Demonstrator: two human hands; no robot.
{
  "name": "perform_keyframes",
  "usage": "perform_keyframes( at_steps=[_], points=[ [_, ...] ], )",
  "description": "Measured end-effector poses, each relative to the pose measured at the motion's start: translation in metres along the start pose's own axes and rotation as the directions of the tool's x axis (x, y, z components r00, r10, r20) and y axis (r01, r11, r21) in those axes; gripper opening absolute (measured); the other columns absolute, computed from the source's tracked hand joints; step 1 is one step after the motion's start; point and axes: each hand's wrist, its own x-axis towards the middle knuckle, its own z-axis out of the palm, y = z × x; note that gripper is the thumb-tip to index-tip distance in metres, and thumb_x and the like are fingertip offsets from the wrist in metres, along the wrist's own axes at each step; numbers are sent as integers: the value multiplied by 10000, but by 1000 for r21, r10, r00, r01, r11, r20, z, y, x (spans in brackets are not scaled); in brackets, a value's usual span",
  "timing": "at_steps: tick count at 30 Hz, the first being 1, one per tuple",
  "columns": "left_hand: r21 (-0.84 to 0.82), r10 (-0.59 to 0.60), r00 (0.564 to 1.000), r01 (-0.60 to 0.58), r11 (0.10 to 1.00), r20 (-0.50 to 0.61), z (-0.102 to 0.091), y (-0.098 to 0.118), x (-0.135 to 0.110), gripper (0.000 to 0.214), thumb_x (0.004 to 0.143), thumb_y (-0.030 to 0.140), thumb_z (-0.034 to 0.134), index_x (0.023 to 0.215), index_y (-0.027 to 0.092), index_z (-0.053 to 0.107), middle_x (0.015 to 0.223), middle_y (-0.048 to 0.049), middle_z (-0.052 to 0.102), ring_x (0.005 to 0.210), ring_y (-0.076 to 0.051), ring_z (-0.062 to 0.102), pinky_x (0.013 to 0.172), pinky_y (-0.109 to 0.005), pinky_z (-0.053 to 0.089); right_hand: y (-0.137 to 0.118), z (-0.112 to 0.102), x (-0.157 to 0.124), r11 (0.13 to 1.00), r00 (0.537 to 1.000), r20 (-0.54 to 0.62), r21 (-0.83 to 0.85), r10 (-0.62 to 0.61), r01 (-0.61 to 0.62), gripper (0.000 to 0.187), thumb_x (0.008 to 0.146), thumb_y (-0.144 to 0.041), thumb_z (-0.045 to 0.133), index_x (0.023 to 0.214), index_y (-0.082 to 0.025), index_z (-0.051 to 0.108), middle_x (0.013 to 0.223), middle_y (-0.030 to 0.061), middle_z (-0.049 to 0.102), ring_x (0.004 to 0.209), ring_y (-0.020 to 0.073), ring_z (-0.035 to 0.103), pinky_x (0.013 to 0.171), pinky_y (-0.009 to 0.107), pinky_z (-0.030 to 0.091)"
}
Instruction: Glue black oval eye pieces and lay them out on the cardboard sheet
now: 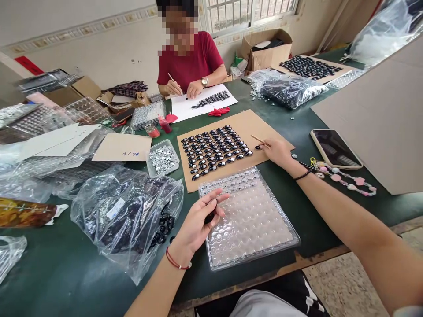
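My left hand [202, 216] is above a clear plastic blister tray [254, 220], its fingers curled around small black pieces [209, 217], partly hidden. The tray's far rows hold shiny pieces; its nearer cups look bare. In a pinch, my right hand [276, 152] has a thin wooden stick [259, 140], over the right part of a brown cardboard sheet [228, 121]. A single black piece [259, 147] is just below my right fingertips. Rows of glossy black oval pieces with pale shiny spots [214, 152] cover the left part of the sheet.
At left, a plastic bag [122, 215] spills black pieces beside a small tub of silvery bits [162, 159]. A phone [335, 149] and beaded strap [352, 181] lie at right, near a large grey board [380, 114]. Opposite, a person in red [191, 66] works over white paper [185, 112].
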Motion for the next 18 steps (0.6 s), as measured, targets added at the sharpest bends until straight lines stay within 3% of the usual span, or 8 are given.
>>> perform_keyframes(
  at_steps=[5, 9, 18],
  points=[
    [-15, 40, 998, -41, 999, -53, 1, -1, 0, 288, 767, 241, 629, 1039, 155, 584, 887, -92, 649, 476, -36, 466, 356, -119, 293, -1, 1, -3, 997, 997, 46, -41, -68, 70, 254, 837, -255, 438, 873, -183, 679, 1026, 69, 635, 892, 204, 573, 707, 281, 389],
    [-86, 66, 997, -70, 994, -48, -1, -1, 1, 215, 786, 291, 605, 954, 161, 573, 710, -17, 607, 396, -15, 391, 354, -122, 267, -1, 0, -5, 994, 993, 71, -45, -99, 103, 267, 849, -252, 429, 917, -181, 677, 1066, 58, 627, 912, 193, 576, 719, 267, 391],
    [-143, 35, 999, -31, 989, 31, -4, 0, 0, 156, 840, 260, 538, 949, 151, 555, 612, 34, 490, 371, 8, 304, 372, -121, 231, -2, -1, -3, 991, 990, 61, -37, -128, 130, 256, 853, -252, 431, 899, -187, 675, 1026, 52, 634, 881, 193, 575, 672, 266, 373]
  ],
)
